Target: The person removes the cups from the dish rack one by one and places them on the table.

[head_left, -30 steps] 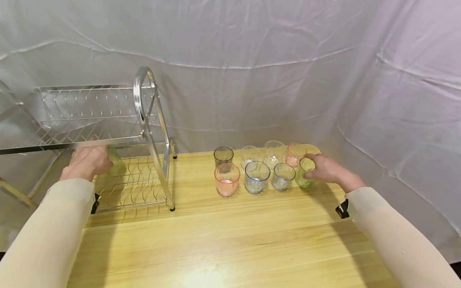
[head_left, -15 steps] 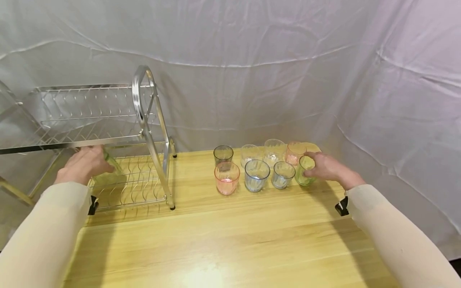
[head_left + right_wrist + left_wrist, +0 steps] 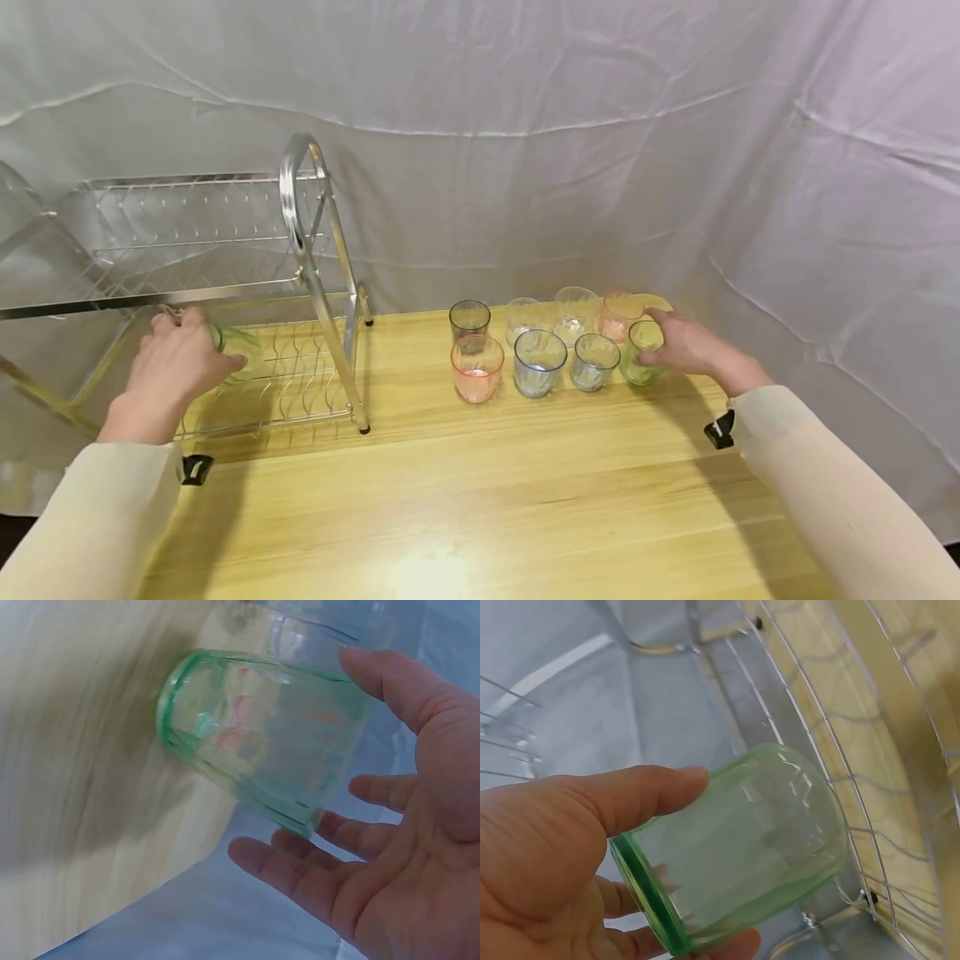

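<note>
My left hand (image 3: 168,362) is under the upper tier of the metal dish rack (image 3: 296,283), holding a green glass (image 3: 757,840). In the left wrist view the thumb lies on one side of the glass and fingers on the other, with its thick green-banded end toward the palm. The far end is close to the rack's lower wires; contact is unclear. At the row's right end, my right hand (image 3: 686,346) hovers round the top of another green glass (image 3: 262,735), upright on the table. Its fingers are spread and relaxed, with a gap visible between fingertips and glass.
Several tumblers stand in two rows on the wooden table (image 3: 465,492): a red one (image 3: 477,379), a blue one (image 3: 538,375), a smaller bluish one (image 3: 594,371), and dark, clear and pink ones behind. A grey cloth (image 3: 480,192) hangs behind the table.
My left hand has drawn back a little toward the front left of the rack, its green glass shifting slightly. The right hand stays at its green glass.
</note>
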A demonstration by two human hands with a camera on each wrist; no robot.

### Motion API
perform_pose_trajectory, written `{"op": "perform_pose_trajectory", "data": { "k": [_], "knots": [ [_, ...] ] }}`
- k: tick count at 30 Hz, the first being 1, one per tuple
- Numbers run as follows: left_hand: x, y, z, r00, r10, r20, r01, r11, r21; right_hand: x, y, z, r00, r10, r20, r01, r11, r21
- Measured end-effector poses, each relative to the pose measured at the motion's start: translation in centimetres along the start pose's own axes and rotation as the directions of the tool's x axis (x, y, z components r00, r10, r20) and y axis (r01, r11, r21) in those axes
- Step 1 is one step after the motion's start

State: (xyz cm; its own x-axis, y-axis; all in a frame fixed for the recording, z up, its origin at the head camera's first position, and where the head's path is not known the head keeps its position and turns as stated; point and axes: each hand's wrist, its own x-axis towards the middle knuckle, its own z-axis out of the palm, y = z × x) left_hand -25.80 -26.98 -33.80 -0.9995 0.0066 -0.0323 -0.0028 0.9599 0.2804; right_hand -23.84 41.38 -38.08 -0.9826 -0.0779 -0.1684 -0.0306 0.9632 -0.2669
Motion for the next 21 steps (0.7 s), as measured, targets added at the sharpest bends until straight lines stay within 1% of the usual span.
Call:
{"op": "perform_pose_trajectory", "data": {
  "k": [3, 7, 9, 11, 12, 13, 14, 15, 17, 19, 21],
  "knots": [
    [-1.3, 0.3, 0.2, 1.000, -0.008, -0.017, 0.007, 1.000, -0.022, -0.5, -0.2, -0.5, 0.999, 0.013, -0.035, -0.013, 1.000, -0.005],
    [-3.4, 0.9, 0.6, 0.999, -0.030, -0.024, 0.029, 0.998, -0.058, -1.4, -0.6, -1.0, 0.994, 0.026, -0.110, -0.025, 1.000, 0.008],
    [-4.6, 1.4, 0.8, 0.999, -0.036, -0.026, 0.034, 0.997, -0.074, -1.8, -1.1, -0.9, 0.986, 0.034, -0.166, -0.029, 0.999, 0.033],
    [-5.7, 1.9, 0.9, 0.999, -0.040, -0.033, 0.038, 0.996, -0.086, -2.3, -2.0, -0.6, 0.965, 0.035, -0.258, -0.020, 0.998, 0.063],
    [-6.3, 2.1, 1.0, 0.999, -0.041, -0.034, 0.038, 0.996, -0.085, -2.6, -2.5, -0.3, 0.948, 0.035, -0.315, -0.009, 0.997, 0.083],
    [-6.8, 2.3, 1.0, 0.998, -0.046, -0.031, 0.043, 0.996, -0.084, -2.8, -3.0, 0.0, 0.924, 0.028, -0.382, 0.012, 0.995, 0.103],
    [-7.3, 2.5, 1.0, 0.999, -0.048, -0.020, 0.047, 0.996, -0.081, -3.1, -3.6, 0.3, 0.894, 0.021, -0.447, 0.036, 0.992, 0.119],
    [-7.8, 2.7, 0.9, 0.999, -0.052, -0.006, 0.052, 0.996, -0.073, -3.3, -4.3, 0.7, 0.860, 0.013, -0.510, 0.063, 0.989, 0.131],
    [-8.7, 3.0, 0.7, 0.998, -0.057, 0.023, 0.059, 0.997, -0.059, -3.6, -5.6, 1.7, 0.783, -0.010, -0.622, 0.128, 0.981, 0.146],
    [-9.5, 3.5, 0.4, 0.997, -0.054, 0.051, 0.056, 0.997, -0.046, -3.7, -6.7, 2.6, 0.714, -0.035, -0.699, 0.187, 0.972, 0.142],
    [-10.3, 4.0, 0.2, 0.997, -0.046, 0.063, 0.049, 0.998, -0.043, -3.8, -7.7, 3.6, 0.665, -0.058, -0.745, 0.230, 0.965, 0.129]
  ]
}}
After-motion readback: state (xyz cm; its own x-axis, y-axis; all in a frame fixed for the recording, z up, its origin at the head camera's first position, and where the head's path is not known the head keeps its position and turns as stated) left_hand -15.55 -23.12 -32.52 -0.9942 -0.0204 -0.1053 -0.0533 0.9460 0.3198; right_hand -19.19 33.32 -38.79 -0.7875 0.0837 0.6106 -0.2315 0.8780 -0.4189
